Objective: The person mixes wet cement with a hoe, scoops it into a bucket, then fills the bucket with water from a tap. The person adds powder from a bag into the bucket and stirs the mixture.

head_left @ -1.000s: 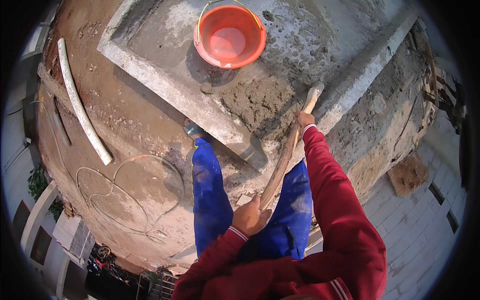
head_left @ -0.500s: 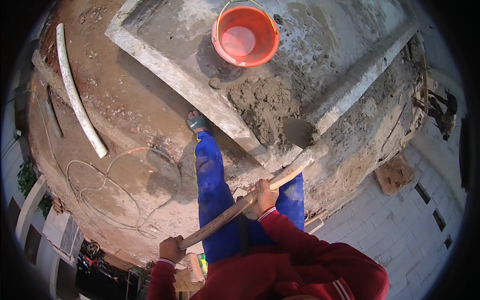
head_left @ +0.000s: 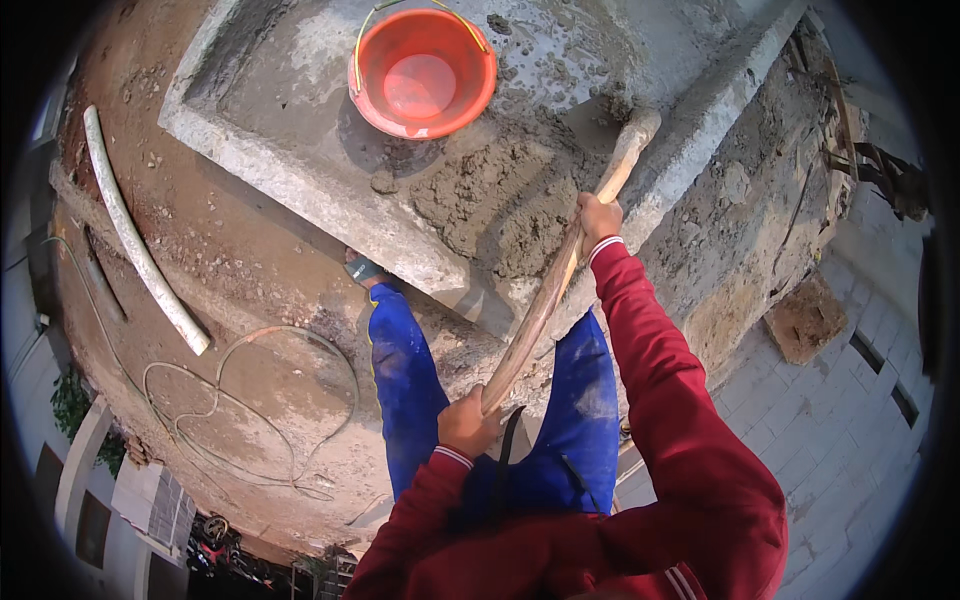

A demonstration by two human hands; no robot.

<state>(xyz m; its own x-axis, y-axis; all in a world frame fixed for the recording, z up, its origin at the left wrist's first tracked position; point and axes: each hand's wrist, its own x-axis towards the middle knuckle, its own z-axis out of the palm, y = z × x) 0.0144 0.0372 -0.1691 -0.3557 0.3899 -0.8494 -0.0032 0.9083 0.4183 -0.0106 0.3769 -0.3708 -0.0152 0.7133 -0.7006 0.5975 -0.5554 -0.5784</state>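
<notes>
Both my hands are closed around the wooden handle of a hoe. My left hand grips its near end, close to my thighs. Farther up, over the raised concrete edge, my right hand wraps the handle. The dark blade lies low in the concrete basin, partly hidden by the handle's far end. Left of it spreads a heap of wet grey mortar. An orange bucket with a yellowish handle stands upright beyond the heap, with no contents that I can make out.
A raised concrete rim borders the basin, coming to a corner before my legs. On the earth at left lie a curved white pipe and a looped hose. A rough brown block sits on grey paving at right.
The hoe has swung and moved farther from me, its blade now deeper into the basin. My right hand has reached forward and right; my left hand has come right and up. The view has shifted.
</notes>
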